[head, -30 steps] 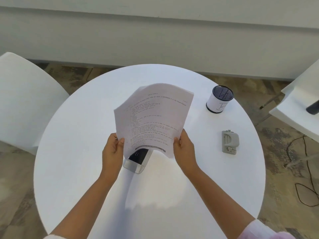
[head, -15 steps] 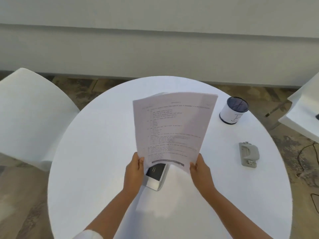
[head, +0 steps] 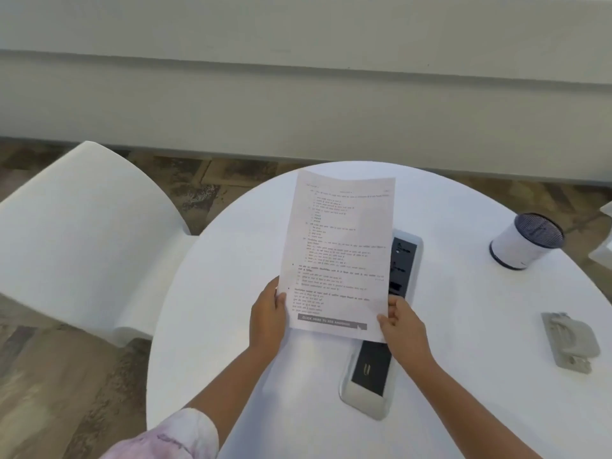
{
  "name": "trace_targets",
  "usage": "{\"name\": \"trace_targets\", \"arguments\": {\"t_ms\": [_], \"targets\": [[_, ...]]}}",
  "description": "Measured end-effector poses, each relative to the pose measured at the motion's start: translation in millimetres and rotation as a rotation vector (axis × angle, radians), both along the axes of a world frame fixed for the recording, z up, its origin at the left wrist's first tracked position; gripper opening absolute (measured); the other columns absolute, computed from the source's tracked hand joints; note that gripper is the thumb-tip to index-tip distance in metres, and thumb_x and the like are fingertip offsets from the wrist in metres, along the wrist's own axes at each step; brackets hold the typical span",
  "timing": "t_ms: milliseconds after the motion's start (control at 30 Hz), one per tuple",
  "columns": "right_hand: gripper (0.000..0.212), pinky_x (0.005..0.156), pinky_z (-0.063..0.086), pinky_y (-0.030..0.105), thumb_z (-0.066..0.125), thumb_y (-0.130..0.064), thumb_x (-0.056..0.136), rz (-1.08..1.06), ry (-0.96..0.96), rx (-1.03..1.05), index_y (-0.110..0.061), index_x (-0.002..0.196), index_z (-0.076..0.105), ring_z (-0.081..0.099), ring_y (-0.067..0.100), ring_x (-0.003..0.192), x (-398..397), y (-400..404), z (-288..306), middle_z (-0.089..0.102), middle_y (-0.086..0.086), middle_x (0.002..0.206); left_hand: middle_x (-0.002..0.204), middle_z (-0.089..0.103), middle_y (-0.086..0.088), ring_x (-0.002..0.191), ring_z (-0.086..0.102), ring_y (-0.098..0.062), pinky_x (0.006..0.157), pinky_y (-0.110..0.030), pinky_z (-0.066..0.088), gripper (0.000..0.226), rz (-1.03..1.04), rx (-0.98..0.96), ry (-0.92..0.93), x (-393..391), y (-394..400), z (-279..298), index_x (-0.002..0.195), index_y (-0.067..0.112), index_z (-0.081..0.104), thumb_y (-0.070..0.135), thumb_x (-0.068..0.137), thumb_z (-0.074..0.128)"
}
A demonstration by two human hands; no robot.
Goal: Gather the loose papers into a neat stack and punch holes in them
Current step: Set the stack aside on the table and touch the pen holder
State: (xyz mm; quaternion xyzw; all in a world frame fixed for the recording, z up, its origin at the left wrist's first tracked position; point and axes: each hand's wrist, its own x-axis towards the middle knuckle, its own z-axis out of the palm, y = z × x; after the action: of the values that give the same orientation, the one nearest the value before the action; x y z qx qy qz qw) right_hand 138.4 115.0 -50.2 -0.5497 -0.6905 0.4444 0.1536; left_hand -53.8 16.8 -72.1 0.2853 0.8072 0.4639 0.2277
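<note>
My round white table [head: 231, 326].
On it I see a long grey panel [head: 371, 379] near the middle, a mesh-topped cup [head: 526, 241] far right, and a grey hole punch [head: 571, 346] nearer, right.

Matt printed paper [head: 337, 253]; smooth white table [head: 212, 326]; grey metal punch [head: 571, 344].

Left sleeve [head: 172, 438]: pale pink-white, perhaps faintly patterned; forearms bare.

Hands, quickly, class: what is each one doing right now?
Left hand: closed on the papers, lower left edge.
Right hand: closed on the papers, lower right corner.
</note>
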Motion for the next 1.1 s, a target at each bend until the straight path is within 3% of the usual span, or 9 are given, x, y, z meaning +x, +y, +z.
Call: {"name": "trace_targets", "arguments": {"t_ms": [67,167,367,567,667,967,1100], "targets": [[0.025,0.059,0.041,0.009,0.046,-0.007,0.093,0.030,-0.016,-0.005,-0.015,0.117,0.049,0.054,0.004,0.076,-21,4,-6,0.061,-0.001,0.096,0.118,0.060,-0.010,0.104,0.056,-0.023,0.089,-0.027,0.042,0.038,0.026,-0.032,-0.010,-25,4,-7,0.132,0.012,0.046,0.006,0.094,0.040],[0.025,0.062,0.043,0.018,0.045,-0.008,0.093,0.070,-0.067,-0.022,-0.014,0.117,0.049,0.053,0.011,0.075,-48,10,-13,0.054,-0.004,0.084,0.127,0.055,-0.018,0.116,0.051,-0.031,0.102,-0.037,0.039,0.043,0.077,-0.087,-0.022,-53,9,-21,0.137,0.013,0.040,0.009,0.095,0.042],[0.025,0.057,0.039,0.014,0.046,-0.007,0.092,0.072,-0.123,-0.038,-0.011,0.116,0.052,0.048,0.006,0.070,-86,31,-24,0.051,-0.009,0.077,0.140,0.046,-0.009,0.128,0.042,-0.023,0.108,-0.033,0.031,0.041,0.071,-0.098,-0.017,-87,24,-38,0.136,0.009,0.041,0.007,0.095,0.041],[0.027,0.053,0.034,0.014,0.048,-0.009,0.091,0.084,-0.145,-0.019,-0.009,0.119,0.051,0.046,0.001,0.066,-112,41,-28,0.050,-0.009,0.075,0.139,0.047,-0.011,0.128,0.041,-0.025,0.106,-0.032,0.030,0.041,0.042,-0.161,0.025,-117,38,-37,0.135,0.006,0.041,0.007,0.094,0.041],[0.027,0.052,0.032,0.013,0.048,-0.009,0.091,0.086,-0.155,-0.001,-0.008,0.119,0.051,0.045,0.000,0.065,-120,48,-27,0.049,-0.009,0.074,0.132,0.051,-0.012,0.123,0.045,-0.027,0.098,-0.029,0.034,0.039,0.009,-0.187,0.061,-125,44,-36,0.133,0.006,0.043,0.008,0.094,0.039],[0.028,0.052,0.030,0.012,0.051,-0.010,0.090,0.063,-0.160,0.004,-0.008,0.118,0.052,0.044,-0.001,0.064,-130,61,-34,0.048,-0.010,0.071,0.096,0.055,-0.017,0.088,0.053,-0.029,0.069,-0.032,0.037,0.013,-0.038,-0.262,0.185,-138,56,-39,0.090,0.002,0.048,0.011,0.092,0.040],[0.029,0.055,0.033,0.016,0.053,-0.014,0.090,0.056,-0.135,-0.018,-0.009,0.118,0.053,0.049,0.005,0.068,-127,60,-36,0.053,-0.007,0.074,0.103,0.053,-0.018,0.094,0.053,-0.031,0.073,-0.034,0.040,0.019,-0.015,-0.305,0.207,-132,58,-35,0.101,0.002,0.050,0.016,0.093,0.040]]}}
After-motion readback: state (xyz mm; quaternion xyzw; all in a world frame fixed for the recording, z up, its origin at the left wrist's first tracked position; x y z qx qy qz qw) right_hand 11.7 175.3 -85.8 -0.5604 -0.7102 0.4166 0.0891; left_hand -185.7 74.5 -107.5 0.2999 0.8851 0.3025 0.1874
